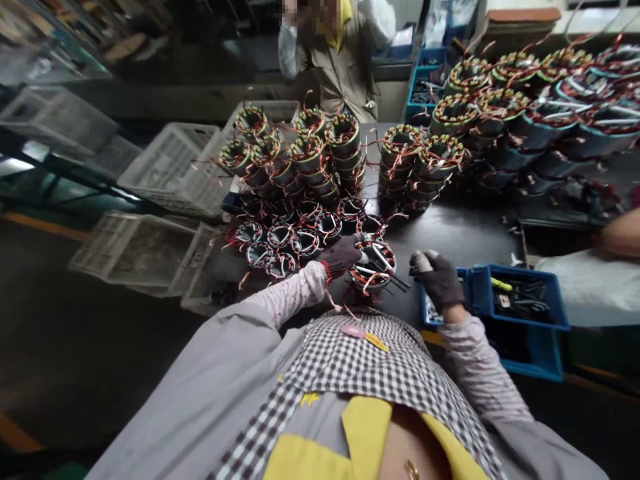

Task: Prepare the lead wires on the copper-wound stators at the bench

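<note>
In front of my apron stands a motor stator [373, 275], a ring wound with copper wire, with white and black sleeves and loose red leads at its top. My left hand [343, 256], in a dark glove with pale fingertips, is closed at the left side of its rim. To the right, apart from the stator, my right hand [439, 279] is raised with its fingers curled together. Whatever lies between those fingers is too small to make out. Several smaller stators [305, 242] stand close beyond my left hand.
Stacked stators [307, 157] line the back of the dark table [450, 227], with larger stacks [550, 120] at right. Blue bins [530, 293] of small black parts sit beside my right hand. Plastic crates [150, 250] stand left. One person [340, 60] is opposite; another's sleeve [590, 273] shows right.
</note>
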Demonstrator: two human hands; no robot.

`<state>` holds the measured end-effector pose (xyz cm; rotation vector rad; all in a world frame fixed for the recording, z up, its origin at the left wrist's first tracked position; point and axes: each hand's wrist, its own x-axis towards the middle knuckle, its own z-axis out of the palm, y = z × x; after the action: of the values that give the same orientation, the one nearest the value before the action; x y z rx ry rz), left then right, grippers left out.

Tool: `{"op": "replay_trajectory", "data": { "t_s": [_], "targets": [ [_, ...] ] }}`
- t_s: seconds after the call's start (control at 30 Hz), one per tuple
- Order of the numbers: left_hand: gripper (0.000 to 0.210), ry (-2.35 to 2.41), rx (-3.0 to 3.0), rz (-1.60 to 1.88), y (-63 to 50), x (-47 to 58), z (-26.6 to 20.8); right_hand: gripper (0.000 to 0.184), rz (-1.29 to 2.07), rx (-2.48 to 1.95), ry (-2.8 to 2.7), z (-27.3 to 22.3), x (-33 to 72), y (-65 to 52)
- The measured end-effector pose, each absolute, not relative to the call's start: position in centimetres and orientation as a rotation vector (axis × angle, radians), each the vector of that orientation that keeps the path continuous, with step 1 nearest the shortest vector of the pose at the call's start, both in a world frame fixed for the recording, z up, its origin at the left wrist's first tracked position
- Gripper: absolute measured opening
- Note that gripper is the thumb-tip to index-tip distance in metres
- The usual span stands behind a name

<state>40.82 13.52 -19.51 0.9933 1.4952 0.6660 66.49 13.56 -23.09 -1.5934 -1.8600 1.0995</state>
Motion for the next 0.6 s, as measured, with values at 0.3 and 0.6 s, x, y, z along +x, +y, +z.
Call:
{"op": "replay_trajectory", "data": {
  "t_s": [0.3, 0.6],
  "targets": [
    [0.05, 1.479, 1.85, 0.663, 12.7, 37.9, -14.6, 0.028, 0.396, -1.69, -3.102, -10.3, 57.7, 14.1],
    [0.039, 0.951, 2.558, -0.399, 13.5, 39.0, -10.8, 0.045, 0.376, -1.626, -2.951, -9.9, 59.2, 14.8]
  ]
}}
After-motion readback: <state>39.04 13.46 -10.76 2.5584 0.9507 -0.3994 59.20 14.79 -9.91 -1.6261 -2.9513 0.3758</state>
